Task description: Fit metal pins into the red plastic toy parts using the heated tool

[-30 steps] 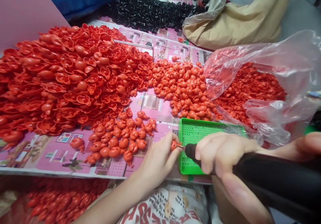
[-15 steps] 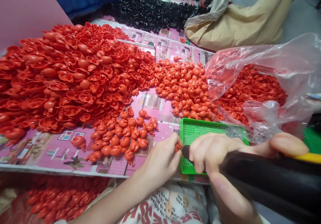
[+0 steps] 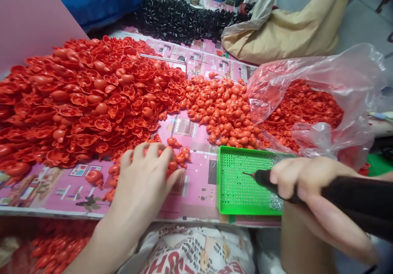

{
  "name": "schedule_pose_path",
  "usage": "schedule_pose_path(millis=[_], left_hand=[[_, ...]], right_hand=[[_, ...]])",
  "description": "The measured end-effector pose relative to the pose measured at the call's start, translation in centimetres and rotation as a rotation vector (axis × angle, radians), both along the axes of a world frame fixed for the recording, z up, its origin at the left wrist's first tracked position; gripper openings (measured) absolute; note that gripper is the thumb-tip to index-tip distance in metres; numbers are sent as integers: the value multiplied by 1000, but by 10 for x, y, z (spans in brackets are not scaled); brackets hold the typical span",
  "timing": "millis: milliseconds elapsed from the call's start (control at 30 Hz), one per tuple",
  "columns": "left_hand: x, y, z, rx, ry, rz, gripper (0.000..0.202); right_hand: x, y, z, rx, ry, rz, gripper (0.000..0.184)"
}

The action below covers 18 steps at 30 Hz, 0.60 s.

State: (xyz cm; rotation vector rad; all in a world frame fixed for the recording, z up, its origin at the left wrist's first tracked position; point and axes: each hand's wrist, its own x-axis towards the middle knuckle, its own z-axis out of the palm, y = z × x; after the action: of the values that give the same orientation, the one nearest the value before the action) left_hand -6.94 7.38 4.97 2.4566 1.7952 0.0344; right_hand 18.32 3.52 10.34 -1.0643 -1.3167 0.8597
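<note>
Table (image 3: 196, 184) in pink print, bearing a mound of open red shells (image 3: 86, 102) at left. Green perforated tray (image 3: 219, 180) by the front edge. Black power screwdriver (image 3: 359, 202) wrapped in the right hand (image 3: 316, 178). Left hand (image 3: 145, 174) arched, loosely spread over small rounded red pieces (image 3: 114, 170); cannot tell if pinching one. Thin bit (image 3: 248, 174) pointing left over the tray.

Looks like a small assembly workshop: a green tray (image 3: 242, 210) holds metal bits (image 3: 275, 201), with heaped red plastic parts (image 3: 89, 102) left of it, black parts (image 3: 184, 20) and a tan sack (image 3: 282, 32) behind it.
</note>
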Motion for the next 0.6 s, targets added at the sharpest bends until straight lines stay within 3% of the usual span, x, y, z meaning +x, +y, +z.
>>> schedule_pose_path(millis=[100,267,433,600], left_hand=[[33,17,-6,19,-46,15,24],[95,43,-31,-74,-211,-4,30],[97,49,-38,-95,-296,-44,15],[86,38,-24,-62,-424,-20,14]], right_hand=[[-2,8,-29,50,-8,42,15],[-5,13,-73,43,17,58,11],[-3,11,-80,52,10,12,12],[-1,12,-79,51,2,-8,11]])
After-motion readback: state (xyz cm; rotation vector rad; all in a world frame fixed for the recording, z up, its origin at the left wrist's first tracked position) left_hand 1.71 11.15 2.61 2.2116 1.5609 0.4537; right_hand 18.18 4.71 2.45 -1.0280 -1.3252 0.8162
